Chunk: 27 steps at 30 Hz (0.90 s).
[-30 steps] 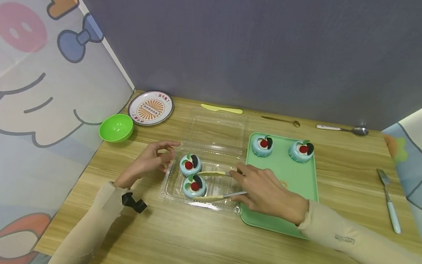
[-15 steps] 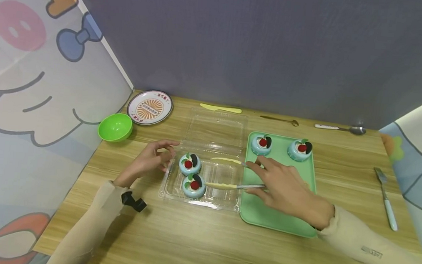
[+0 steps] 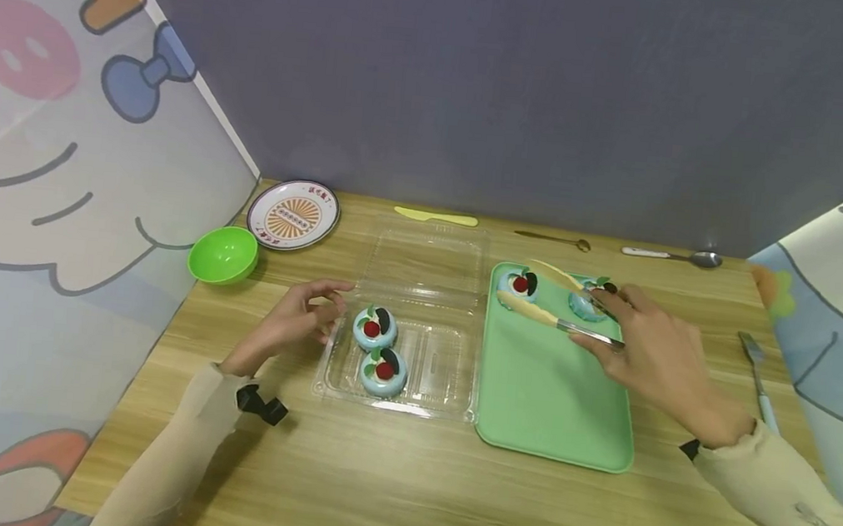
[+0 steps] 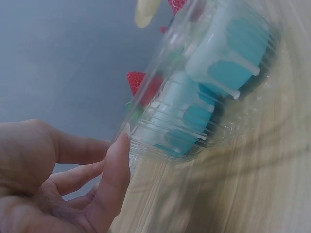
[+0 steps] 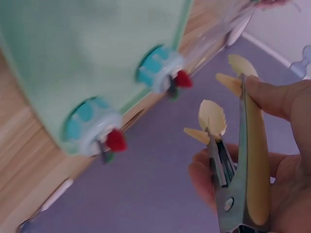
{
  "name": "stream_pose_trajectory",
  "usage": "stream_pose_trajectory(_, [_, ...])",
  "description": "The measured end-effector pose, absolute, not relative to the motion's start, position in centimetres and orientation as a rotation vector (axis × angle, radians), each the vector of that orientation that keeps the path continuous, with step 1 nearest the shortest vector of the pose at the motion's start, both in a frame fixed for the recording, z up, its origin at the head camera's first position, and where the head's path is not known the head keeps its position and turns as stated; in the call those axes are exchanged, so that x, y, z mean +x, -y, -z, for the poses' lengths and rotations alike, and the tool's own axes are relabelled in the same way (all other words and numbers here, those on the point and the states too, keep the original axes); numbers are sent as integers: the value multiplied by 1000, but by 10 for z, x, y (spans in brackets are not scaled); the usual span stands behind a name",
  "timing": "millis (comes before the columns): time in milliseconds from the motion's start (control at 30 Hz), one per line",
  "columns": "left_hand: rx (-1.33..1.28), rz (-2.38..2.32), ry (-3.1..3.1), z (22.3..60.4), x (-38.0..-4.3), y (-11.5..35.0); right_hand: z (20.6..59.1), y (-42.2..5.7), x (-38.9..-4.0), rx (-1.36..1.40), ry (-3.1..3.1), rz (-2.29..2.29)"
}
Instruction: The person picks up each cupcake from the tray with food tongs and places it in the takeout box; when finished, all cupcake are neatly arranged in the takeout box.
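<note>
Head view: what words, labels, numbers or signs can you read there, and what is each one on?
Nothing reads clearly.
White plate: red characters on the rim, too small to read surely; the marks across its centre, too small as well.
Right sleeve: a small grey print, too blurred to read.

R cake [image 3: 586, 309] pt. hidden by R hand [image 3: 658, 355], fork handle [image 3: 766, 410] prob. by sleeve [image 3: 778, 486].

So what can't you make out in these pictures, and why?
Head: end of the fork handle, behind the right sleeve.
Head: part of the right cupcake on the tray, behind the tongs and right hand.
Head: central lettering on the plate, too small.
Left wrist: part of the topmost strawberry, cut off by the top edge.
Right wrist: rear end of the tongs, cut off by the bottom edge.
</note>
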<state>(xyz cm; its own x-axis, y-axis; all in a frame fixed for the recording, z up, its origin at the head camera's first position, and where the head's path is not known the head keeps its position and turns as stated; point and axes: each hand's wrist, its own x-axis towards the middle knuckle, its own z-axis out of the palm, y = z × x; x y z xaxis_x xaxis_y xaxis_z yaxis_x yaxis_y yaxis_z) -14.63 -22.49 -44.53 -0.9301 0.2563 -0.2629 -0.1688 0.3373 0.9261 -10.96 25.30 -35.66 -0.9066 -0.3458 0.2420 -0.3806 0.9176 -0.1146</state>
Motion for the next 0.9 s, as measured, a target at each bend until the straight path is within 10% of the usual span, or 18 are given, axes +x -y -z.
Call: stream_pose_trajectory(900, [90, -1639, -2233, 446, -143, 225, 394, -253, -132, 526, 2972, -323])
